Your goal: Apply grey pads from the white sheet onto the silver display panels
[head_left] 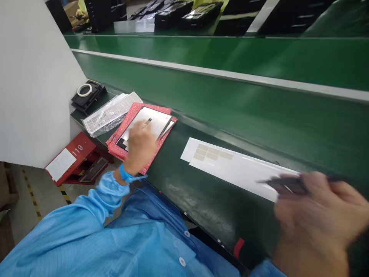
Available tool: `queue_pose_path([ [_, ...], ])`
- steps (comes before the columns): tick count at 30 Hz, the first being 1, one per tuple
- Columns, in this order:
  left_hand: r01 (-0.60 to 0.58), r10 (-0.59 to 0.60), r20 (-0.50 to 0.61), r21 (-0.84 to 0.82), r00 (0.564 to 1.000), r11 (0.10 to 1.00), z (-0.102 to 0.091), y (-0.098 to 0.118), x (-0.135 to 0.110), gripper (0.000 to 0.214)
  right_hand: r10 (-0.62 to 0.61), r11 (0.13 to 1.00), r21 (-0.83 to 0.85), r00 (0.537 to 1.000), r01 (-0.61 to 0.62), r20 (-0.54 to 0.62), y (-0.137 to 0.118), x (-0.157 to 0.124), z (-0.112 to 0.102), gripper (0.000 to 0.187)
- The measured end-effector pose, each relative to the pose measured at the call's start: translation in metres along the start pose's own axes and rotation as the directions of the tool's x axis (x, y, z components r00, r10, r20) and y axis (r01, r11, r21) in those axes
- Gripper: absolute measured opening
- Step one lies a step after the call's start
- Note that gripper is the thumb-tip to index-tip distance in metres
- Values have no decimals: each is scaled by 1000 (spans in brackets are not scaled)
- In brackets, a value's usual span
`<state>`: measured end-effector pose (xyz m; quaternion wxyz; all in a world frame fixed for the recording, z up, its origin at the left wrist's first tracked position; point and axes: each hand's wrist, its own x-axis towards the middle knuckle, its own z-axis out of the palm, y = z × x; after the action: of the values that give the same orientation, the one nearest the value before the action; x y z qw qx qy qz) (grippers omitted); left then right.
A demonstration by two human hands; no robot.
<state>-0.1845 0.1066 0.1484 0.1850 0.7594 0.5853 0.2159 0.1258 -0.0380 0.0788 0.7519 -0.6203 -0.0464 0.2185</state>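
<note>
My right hand (319, 211), blurred by motion, grips dark pointed tweezers (288, 185), their tip turned left over a white label sheet (230, 169). Several beige rectangular stickers (213, 152) are on the left part of that sheet. My left hand (141, 142), with a blue wrist strap (127, 175), is over a flat white panel (152, 115) with dark edges. Its fingers are smeared, so whether they hold anything is unclear. Beneath the panel lies pink bubble wrap (135, 107).
Plastic-wrapped label sheets (106, 115) lie left of the bubble wrap. A tape roll (84, 90) rests on a black fixture (92, 98). Below the bench edge is a red box (77, 150) marked 119. A green conveyor (230, 92) runs behind, with black trays (173, 13) beyond.
</note>
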Motion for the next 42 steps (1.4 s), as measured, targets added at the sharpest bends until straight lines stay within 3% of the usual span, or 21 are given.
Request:
queue_pose_path([
  [1, -158, 159, 117, -20, 980, 987, 23, 16, -5, 25, -17, 1000, -21, 997, 19, 76, 6, -1, 18, 24],
  [2, -393, 387, 268, -35, 882, 919, 45, 30, -8, 31, -40, 999, -23, 990, 43, 134, 15, -2, 36, 23],
  [3, -500, 470, 337, -1, 815, 866, 67, 41, -10, 38, -49, 998, -29, 980, 56, 195, 23, -3, 51, 23],
  [5, -577, 497, 425, 76, 757, 814, 99, 50, -12, 44, -51, 996, -52, 963, 67, 266, 41, -7, 72, 33],
  [7, -563, 464, 443, 118, 767, 818, 114, 49, -11, 46, -61, 993, -81, 957, 88, 284, 54, -9, 79, 45],
  [11, -546, 463, 445, 73, 767, 834, 112, 42, -10, 49, -112, 982, -121, 959, 147, 259, 61, -11, 71, 51],
  [19, -518, 444, 480, 27, 757, 855, 105, 49, -11, 51, -182, 955, -184, 948, 234, 263, 49, -21, 69, 39],
  [35, -509, 440, 480, 15, 759, 860, 106, 51, -13, 50, -152, 957, -210, 960, 203, 233, 45, -21, 71, 39],
  [42, -509, 436, 492, 17, 754, 861, 106, 52, -13, 52, -206, 956, -169, 960, 239, 192, 46, -19, 73, 37],
])
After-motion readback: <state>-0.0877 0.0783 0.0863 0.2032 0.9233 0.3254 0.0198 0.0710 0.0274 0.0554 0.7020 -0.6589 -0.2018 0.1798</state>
